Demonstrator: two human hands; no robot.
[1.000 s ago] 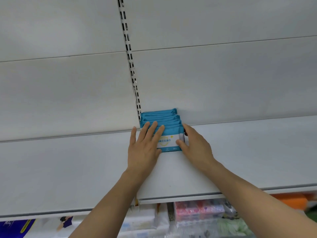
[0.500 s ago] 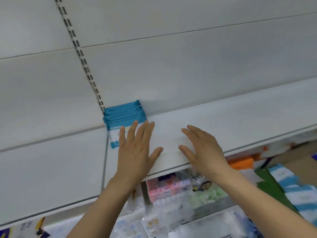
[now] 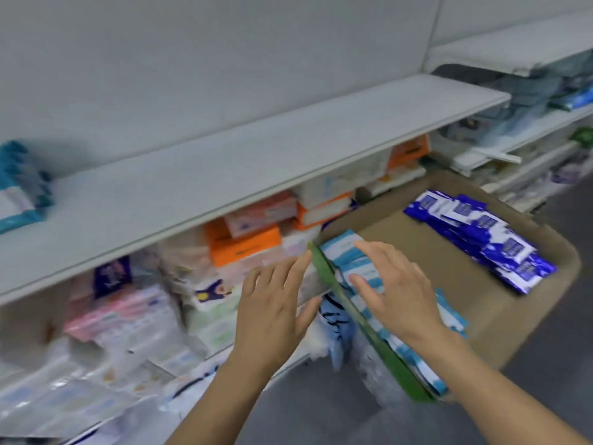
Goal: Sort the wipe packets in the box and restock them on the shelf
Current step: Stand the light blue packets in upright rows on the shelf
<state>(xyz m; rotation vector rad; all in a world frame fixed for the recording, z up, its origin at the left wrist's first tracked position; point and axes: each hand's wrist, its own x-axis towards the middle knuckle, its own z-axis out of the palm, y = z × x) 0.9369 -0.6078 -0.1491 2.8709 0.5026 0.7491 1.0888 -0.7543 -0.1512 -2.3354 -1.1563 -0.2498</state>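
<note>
A cardboard box (image 3: 417, 239) with a green left edge stands at the lower right. Inside, a row of light blue and white wipe packets (image 3: 349, 261) runs along its left side, and dark blue packets (image 3: 481, 232) lie along its far right. My right hand (image 3: 394, 290) hovers open over the light blue row, fingers spread. My left hand (image 3: 276, 306) is open just outside the box's left edge. A stack of teal wipe packets (image 3: 19, 187) stands at the far left of the white shelf (image 3: 256, 149).
Below the shelf sit orange boxes (image 3: 247, 242), pink packs and plastic-wrapped tissue goods (image 3: 122, 319). A second shelf unit (image 3: 519, 101) with blurred goods stands at the right. Grey floor (image 3: 321, 419) shows beneath my arms.
Both hands left the teal stack on the shelf and dropped down to the right. The view swung from the shelf to the box, where my right hand now hovers over the light blue packets.
</note>
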